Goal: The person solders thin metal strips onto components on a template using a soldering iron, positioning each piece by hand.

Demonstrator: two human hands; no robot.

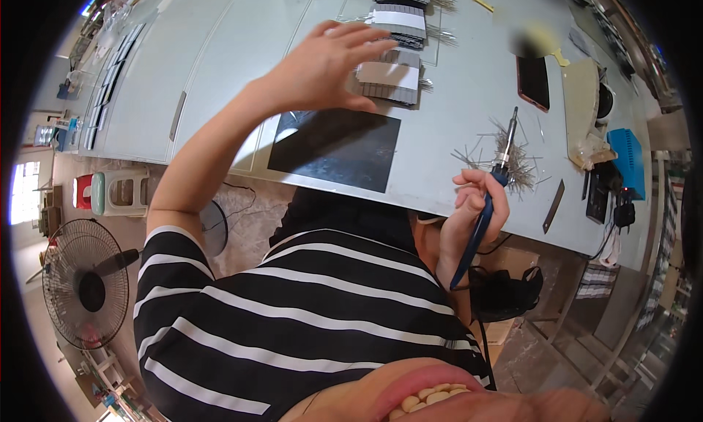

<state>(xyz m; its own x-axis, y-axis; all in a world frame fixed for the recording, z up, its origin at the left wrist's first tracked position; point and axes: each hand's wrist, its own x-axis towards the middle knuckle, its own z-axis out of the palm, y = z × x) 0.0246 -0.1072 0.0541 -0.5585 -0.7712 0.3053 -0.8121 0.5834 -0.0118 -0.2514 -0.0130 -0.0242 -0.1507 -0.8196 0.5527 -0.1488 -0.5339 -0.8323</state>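
Note:
My left hand (322, 67) reaches over the table with its fingers spread, holding nothing. Its fingertips hover at the nearest stack of thin grey striped pieces (388, 78), which has fine metal wires sticking out; I cannot tell whether they touch it. More such stacks (399, 18) stand in a row beyond it. Below my left hand a black square mat (337, 151) lies at the table edge. My right hand (487, 199) is closed round the blue handle of a soldering iron (507, 145), its tip pointing up and away. Loose wire strands (521, 166) lie scattered beneath the iron.
On the right lie a phone (533, 84), a dark flat blade (554, 206), a worn beige block (581, 111) and a blue box (626, 162). A thin strip (178, 116) lies at the left. Beside the table stand a fan (88, 286) and a stool (121, 191).

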